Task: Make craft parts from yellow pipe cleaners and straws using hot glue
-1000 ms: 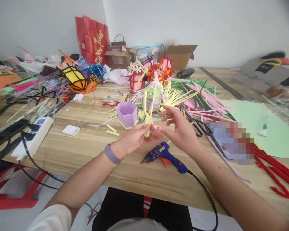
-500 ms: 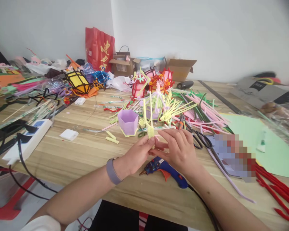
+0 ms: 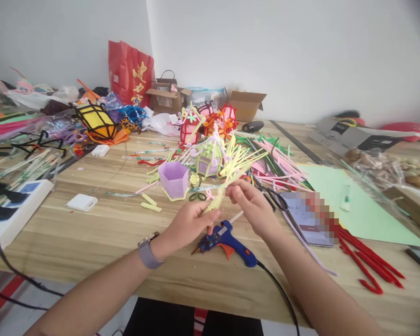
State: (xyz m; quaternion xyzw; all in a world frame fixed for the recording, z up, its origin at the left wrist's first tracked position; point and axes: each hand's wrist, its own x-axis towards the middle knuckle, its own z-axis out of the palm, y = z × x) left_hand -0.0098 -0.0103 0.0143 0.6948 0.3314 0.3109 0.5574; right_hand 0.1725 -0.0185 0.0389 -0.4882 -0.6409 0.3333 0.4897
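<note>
Between my hands is a pale yellow twisted pipe-cleaner piece [image 3: 215, 201]. My left hand [image 3: 192, 223] is closed on its lower, coiled end. Fingers bent, my right hand [image 3: 250, 203] pinches the piece's upper part, where loose strands run up and to the right. Just below my hands a blue glue gun [image 3: 231, 240] lies on the table, its nozzle to the left. A purple hexagonal cup [image 3: 174, 179] with a yellow rim at its base stands beyond my left hand. Short yellow coiled pieces [image 3: 150, 203] lie left of it.
Behind my hands stands a purple and yellow lantern [image 3: 209, 161] beside yellow and pink pipe cleaners. Black scissors [image 3: 278, 199] lie right of my right hand, near red pipe cleaners [image 3: 367, 261] and a green sheet [image 3: 336, 191]. A white power strip [image 3: 21, 205] is at the left.
The view has shifted to the right. My hands have moved apart a little, and the yellow piece, upright before, now leans to the right with its strands closer together.
</note>
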